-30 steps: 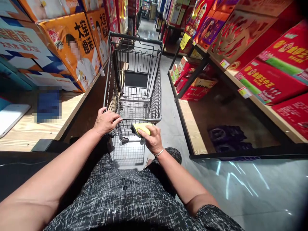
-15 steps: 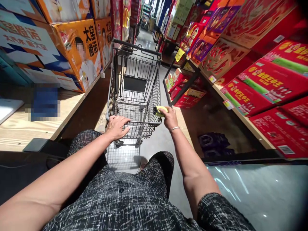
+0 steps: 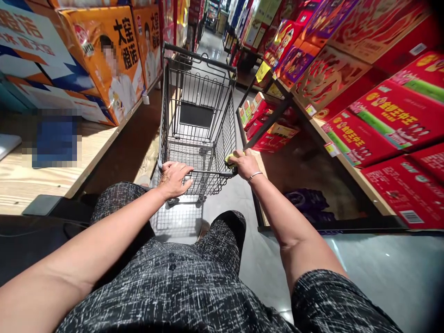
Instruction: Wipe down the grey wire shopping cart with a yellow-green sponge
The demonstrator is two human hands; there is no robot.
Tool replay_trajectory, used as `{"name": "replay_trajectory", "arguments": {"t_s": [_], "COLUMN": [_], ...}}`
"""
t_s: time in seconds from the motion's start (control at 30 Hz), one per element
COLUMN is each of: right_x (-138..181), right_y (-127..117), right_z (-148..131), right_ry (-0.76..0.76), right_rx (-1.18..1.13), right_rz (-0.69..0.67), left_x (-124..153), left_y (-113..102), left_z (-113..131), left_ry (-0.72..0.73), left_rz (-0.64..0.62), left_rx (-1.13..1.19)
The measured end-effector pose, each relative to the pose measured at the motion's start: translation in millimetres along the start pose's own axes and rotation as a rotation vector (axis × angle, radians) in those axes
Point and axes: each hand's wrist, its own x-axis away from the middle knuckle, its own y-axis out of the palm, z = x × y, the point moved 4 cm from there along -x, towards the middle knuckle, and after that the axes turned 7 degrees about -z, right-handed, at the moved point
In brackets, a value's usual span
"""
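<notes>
A dark wire shopping cart (image 3: 196, 115) stands in front of my legs, its basket bare inside. At the left end of its handle (image 3: 211, 173), my left hand (image 3: 175, 179) has its fingers over the bar, with the thumb held apart. My right hand (image 3: 245, 164) is at the right rear corner of the cart, closed on a small yellow-and-dark cloth (image 3: 229, 159). Most of the cloth is hidden under the fingers, and it lies against the cart's top rim. A thin bracelet (image 3: 255, 175) circles my right wrist.
Orange drink cartons (image 3: 114, 60) are stacked on a wooden shelf (image 3: 69, 162) at the left, beside a blurred blue item (image 3: 57, 138). Red boxes (image 3: 385, 115) fill the shelf on the right. The grey aisle floor (image 3: 211, 46) runs ahead between the shelves.
My right hand has brought the cloth down from just off the corner onto the cart's rim. My left hand stays on the handle. The view has shifted slightly.
</notes>
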Motion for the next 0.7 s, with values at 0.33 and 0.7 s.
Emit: {"name": "replay_trajectory", "arguments": {"t_s": [0.33, 0.7], "right_x": [15, 51], "right_y": [9, 63], "right_z": [1, -43], "right_ry": [0.055, 0.379], "right_rx": [-0.092, -0.595], "right_rz": [0.039, 0.649], "left_x": [-13, -56], "left_y": [-3, -5], "left_z": [-20, -76], "left_ry": [0.052, -0.009], "left_rz": [-0.038, -0.134], "left_rx": [0.007, -0.012]}}
